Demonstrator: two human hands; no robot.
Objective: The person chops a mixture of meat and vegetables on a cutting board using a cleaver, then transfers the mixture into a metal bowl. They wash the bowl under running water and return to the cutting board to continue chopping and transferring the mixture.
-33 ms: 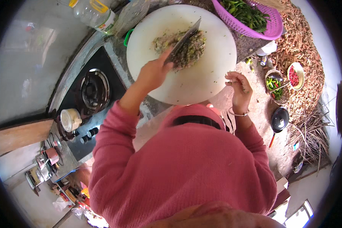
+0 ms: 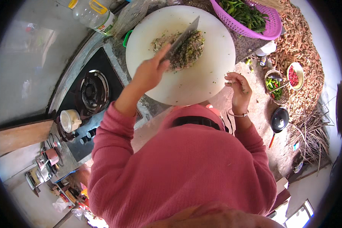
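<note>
My left hand (image 2: 149, 74) is closed around the handle end of a cleaver (image 2: 183, 41). Its broad blade tilts up to the right across a heap of chopped mince flecked with green (image 2: 192, 53). The heap spreads over the far middle of a round white chopping board (image 2: 212, 81), and the blade hides part of it. My right hand (image 2: 240, 89) hangs in the air beside the board's near right edge, holding nothing. Its fingers are loosely bent and apart, with small green bits on them and a bracelet at the wrist.
A purple basket (image 2: 250, 33) of leafy greens stands beyond the board, right. An oil bottle (image 2: 97, 17) is at far left, near a gas stove (image 2: 93, 91) with a lidded pot (image 2: 69, 121). On the right are bowls of green (image 2: 274, 85) and red chillies (image 2: 295, 77) and a wok (image 2: 280, 119).
My left hand and the cleaver have shifted slightly left and toward me. The right hand keeps its place and pose.
</note>
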